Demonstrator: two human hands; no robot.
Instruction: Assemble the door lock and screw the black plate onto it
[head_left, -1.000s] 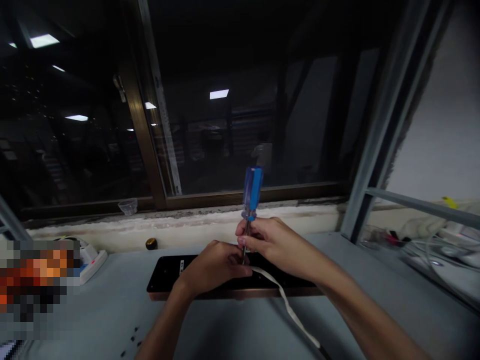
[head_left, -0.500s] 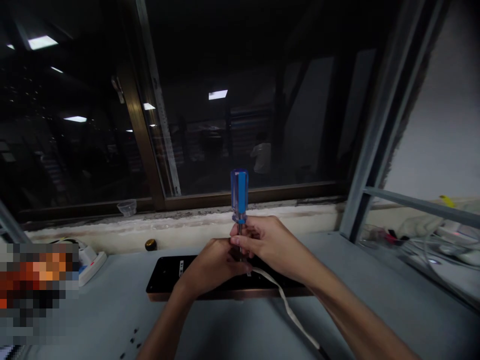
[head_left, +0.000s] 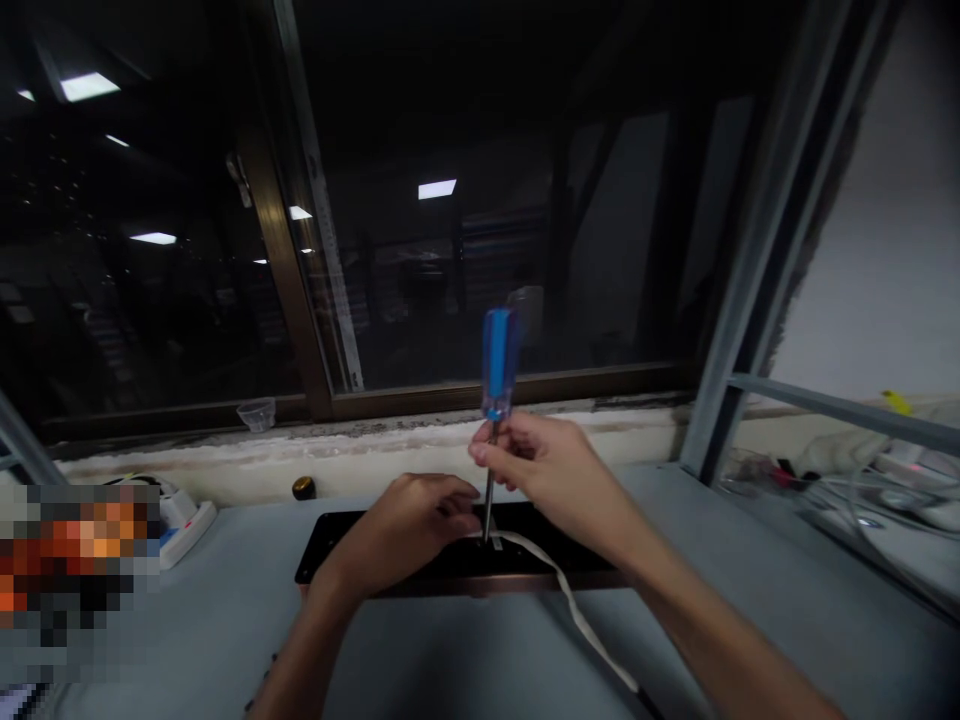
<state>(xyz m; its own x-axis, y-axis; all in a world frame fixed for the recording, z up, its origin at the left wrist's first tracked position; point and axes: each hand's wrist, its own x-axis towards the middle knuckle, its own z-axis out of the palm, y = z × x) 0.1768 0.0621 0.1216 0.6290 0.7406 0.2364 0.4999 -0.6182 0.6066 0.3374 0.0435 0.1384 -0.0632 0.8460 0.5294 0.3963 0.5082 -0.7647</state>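
Note:
My right hand point(head_left: 547, 470) pinches the metal shaft of a screwdriver with a blue handle point(head_left: 499, 365), held upright with its tip down on a long black panel with a copper edge point(head_left: 337, 540). My left hand point(head_left: 409, 530) rests on the panel just left of the tip, fingers curled at the end of a flat white ribbon cable point(head_left: 577, 610). The cable runs from the tip toward the lower right over the grey table. Whether the left fingers hold the cable end is hidden.
A white power strip point(head_left: 180, 515) lies at the left by a blurred patch. A small dark knob point(head_left: 303, 487) sits under the window sill, a clear plastic cup point(head_left: 255, 413) on it. Cables and white devices point(head_left: 885, 490) crowd the right behind a metal frame point(head_left: 750, 260).
My right hand has slid up the shaft, so more bare metal shows above the panel. The screwdriver's handle has shifted right and higher. My left hand has moved slightly left and lower.

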